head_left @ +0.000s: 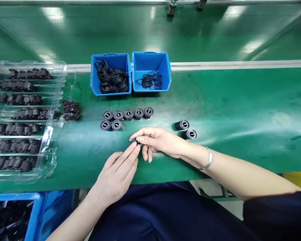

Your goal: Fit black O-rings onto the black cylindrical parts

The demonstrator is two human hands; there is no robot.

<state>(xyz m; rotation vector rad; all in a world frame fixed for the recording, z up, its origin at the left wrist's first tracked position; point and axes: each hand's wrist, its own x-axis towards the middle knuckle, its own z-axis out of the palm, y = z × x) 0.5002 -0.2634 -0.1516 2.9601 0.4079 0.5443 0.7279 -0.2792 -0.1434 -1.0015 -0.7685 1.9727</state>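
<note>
Both my hands meet over the green table, on one small black round part (138,142). My left hand (120,170) presses its fingertips on the part from the lower left. My right hand (158,142) pinches it from the right between thumb and fingers, which hide most of it. Just beyond them stand several black cylindrical parts (128,114) with slotted round tops, in two rows. Two similar black cylinders (184,125) lie tilted to the right, near my right forearm.
Two blue bins, a left one (92,80) and a right one (169,77), hold black rings. A clear tray (47,134) of dark parts is at the left, with a few loose dark parts (70,109) beside it. A blue crate (37,214) sits lower left.
</note>
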